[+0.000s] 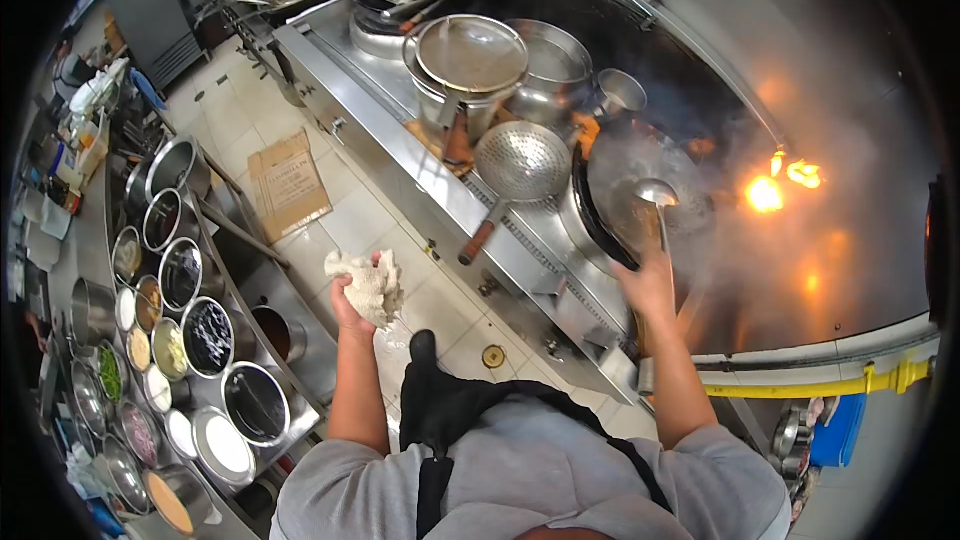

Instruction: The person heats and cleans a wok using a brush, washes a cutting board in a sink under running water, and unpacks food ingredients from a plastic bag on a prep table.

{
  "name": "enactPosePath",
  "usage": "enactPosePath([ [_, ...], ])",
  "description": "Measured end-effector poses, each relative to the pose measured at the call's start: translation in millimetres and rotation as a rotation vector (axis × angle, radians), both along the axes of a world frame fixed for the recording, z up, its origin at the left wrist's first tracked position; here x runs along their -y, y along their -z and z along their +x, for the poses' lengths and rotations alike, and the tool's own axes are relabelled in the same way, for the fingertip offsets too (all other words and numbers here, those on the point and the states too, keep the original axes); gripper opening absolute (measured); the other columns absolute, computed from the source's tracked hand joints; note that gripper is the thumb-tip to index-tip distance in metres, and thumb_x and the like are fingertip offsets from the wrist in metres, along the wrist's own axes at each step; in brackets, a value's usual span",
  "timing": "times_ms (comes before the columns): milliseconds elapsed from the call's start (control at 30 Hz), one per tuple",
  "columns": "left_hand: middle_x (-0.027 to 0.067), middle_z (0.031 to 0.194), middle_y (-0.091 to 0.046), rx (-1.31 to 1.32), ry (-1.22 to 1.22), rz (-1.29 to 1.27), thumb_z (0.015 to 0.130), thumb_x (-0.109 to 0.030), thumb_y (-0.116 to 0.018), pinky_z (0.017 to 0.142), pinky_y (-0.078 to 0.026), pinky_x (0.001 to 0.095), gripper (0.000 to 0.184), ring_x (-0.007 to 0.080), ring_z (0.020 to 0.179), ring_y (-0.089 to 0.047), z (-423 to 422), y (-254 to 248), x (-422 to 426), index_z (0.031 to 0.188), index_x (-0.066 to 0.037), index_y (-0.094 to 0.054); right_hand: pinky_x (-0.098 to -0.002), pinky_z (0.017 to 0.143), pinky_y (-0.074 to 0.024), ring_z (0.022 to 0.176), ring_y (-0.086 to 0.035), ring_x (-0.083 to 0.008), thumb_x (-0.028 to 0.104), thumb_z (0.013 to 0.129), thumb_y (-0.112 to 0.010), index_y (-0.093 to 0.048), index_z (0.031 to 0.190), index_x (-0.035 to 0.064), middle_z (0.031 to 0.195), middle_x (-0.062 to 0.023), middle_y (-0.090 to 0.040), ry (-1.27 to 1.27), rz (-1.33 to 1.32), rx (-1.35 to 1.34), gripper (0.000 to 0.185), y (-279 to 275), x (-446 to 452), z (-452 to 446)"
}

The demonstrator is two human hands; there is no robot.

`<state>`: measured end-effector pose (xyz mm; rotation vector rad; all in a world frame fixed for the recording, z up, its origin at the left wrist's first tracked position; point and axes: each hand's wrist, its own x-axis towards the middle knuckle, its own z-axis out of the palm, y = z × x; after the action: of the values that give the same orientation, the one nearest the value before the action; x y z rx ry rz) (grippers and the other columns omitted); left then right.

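Observation:
My left hand [352, 308] is closed around a crumpled off-white cloth [365, 285], held over the aisle away from the stove. My right hand [648, 285] grips a long-handled metal ladle [656, 192]. The ladle's bowl is inside a large dark wok [625, 155] on the range, with steam around it. The hand is close to the wok's near rim; whether it touches the rim I cannot tell. Left of the wok lies a perforated skimmer [522, 162] with a wooden handle. What is in the wok is blurred by steam.
Flames [766, 193] flare behind the wok. A mesh strainer [470, 52] rests over a pot, with another steel pot [550, 58] beside it. On my left, a counter holds several ingredient containers [208, 336]. Flattened cardboard [288, 185] lies on the tiles. A yellow pipe [800, 385] runs at right.

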<state>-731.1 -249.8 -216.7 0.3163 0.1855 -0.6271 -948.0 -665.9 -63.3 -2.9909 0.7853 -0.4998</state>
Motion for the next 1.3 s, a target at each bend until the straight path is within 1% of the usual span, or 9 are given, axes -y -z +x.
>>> enactPosePath([
  [133, 0.0195, 0.125, -0.053, 0.102, -0.070, 0.004, 0.072, -0.028, -0.052, 0.094, -0.045, 0.0512, 0.064, 0.0389, 0.113, -0.052, 60.8, -37.2, 17.4, 0.128, 0.000, -0.041, -0.0420, 0.094, -0.0479, 0.111, -0.057, -0.0328, 0.049, 0.088, -0.058, -0.041, 0.123, -0.0127, 0.124, -0.0310, -0.050, 0.213, 2.627, -0.072, 0.073, -44.4, -152.8, 175.9],
  [200, 0.0194, 0.124, -0.054, 0.073, -0.078, 0.041, 0.073, -0.026, -0.051, 0.094, -0.046, 0.0509, 0.062, 0.0378, 0.112, -0.053, 88.6, -45.4, 27.7, 0.129, -0.002, -0.040, -0.0428, 0.092, -0.0488, 0.106, -0.060, -0.0332, 0.045, 0.090, -0.054, -0.045, 0.119, -0.0107, 0.119, -0.0276, -0.055, 0.095, 2.860, 0.097, 0.063, -57.2, -199.5, 227.7],
  [367, 0.0227, 0.121, -0.055, 0.065, 0.073, 0.175, 0.083, -0.038, -0.051, 0.092, -0.048, 0.0505, 0.060, 0.0362, 0.109, -0.056, 124.4, -49.0, 56.3, 0.130, -0.004, -0.039, -0.0199, 0.039, -0.0317, 0.042, -0.037, -0.0045, 0.013, 0.095, -0.046, -0.048, 0.102, -0.0011, 0.061, 0.0046, -0.044, 0.018, 2.579, 0.624, 0.016, -85.5, -124.7, 276.5],
  [533, 0.0208, 0.115, -0.058, 0.073, 0.499, -0.232, 0.082, -0.060, -0.058, 0.089, -0.051, 0.0501, 0.072, 0.0363, 0.101, -0.060, 115.8, -113.0, 167.0, 0.123, -0.002, -0.046, -0.0198, 0.036, -0.0271, 0.045, -0.035, -0.0036, 0.006, 0.092, -0.047, -0.049, 0.120, 0.0005, 0.068, 0.0025, -0.045, 0.119, 2.007, 0.856, 0.028, -110.3, -41.0, 133.0],
  [700, 0.0167, 0.095, -0.063, 0.175, 0.501, 0.148, 0.073, -0.008, -0.058, 0.077, -0.054, 0.0484, 0.028, 0.0312, 0.085, -0.062, 140.5, -172.5, 230.9, 0.101, -0.002, -0.059, -0.0262, 0.032, -0.0322, 0.041, -0.042, -0.0081, 0.011, 0.090, -0.049, -0.049, 0.132, 0.0088, 0.061, -0.0011, -0.052, 0.750, 0.855, 0.751, 0.042, -98.9, 35.8, -38.7],
  [800, 0.0146, 0.089, -0.064, 0.269, 0.644, 0.266, 0.072, -0.009, -0.061, 0.072, -0.056, 0.0420, 0.028, 0.0272, 0.079, -0.063, 164.0, -231.6, 188.0, 0.099, -0.002, -0.061, -0.0467, 0.078, -0.0483, 0.088, -0.062, -0.0428, 0.008, 0.086, -0.042, -0.050, 0.126, 0.0014, 0.093, -0.0282, -0.062, 0.848, 0.019, 0.216, 0.041, -23.4, 95.4, -142.8],
  [1000, 0.0077, 0.078, -0.060, 0.669, 0.467, 0.765, 0.076, -0.018, -0.056, 0.056, -0.051, 0.0349, 0.025, 0.0189, 0.068, -0.059, 195.0, -306.3, 126.8, 0.094, -0.002, -0.060, -0.0484, 0.088, -0.0458, 0.102, -0.056, -0.0457, 0.009, 0.088, -0.041, -0.052, 0.122, -0.0036, 0.108, -0.0302, -0.059, 0.958, 0.156, 0.117, 0.038, 7.5, 84.2, -169.7],
  [1133, 0.0065, 0.081, -0.058, 0.780, 0.436, 0.782, 0.077, -0.020, -0.056, 0.054, -0.051, 0.0396, 0.025, 0.0185, 0.070, -0.059, 186.9, -319.8, 111.7, 0.095, -0.002, -0.059, -0.0350, 0.051, -0.0494, 0.056, -0.059, -0.0226, 0.013, 0.091, -0.048, -0.052, 0.125, 0.0007, 0.077, -0.0141, -0.064, 0.552, 0.246, 0.425, 0.036, -12.4, 85.7, -117.7],
  [1300, 0.0074, 0.085, -0.058, 0.552, 0.614, 0.510, 0.079, -0.021, -0.059, 0.053, -0.054, 0.0441, 0.035, 0.0182, 0.070, -0.060, 172.6, -282.0, 109.8, 0.106, 0.001, -0.054, -0.0211, 0.032, -0.0288, 0.040, -0.035, -0.0045, 0.014, 0.093, -0.051, -0.053, 0.125, 0.0088, 0.062, 0.0025, -0.046, 0.352, 1.540, 0.582, 0.032, -86.8, -41.1, 67.4],
])
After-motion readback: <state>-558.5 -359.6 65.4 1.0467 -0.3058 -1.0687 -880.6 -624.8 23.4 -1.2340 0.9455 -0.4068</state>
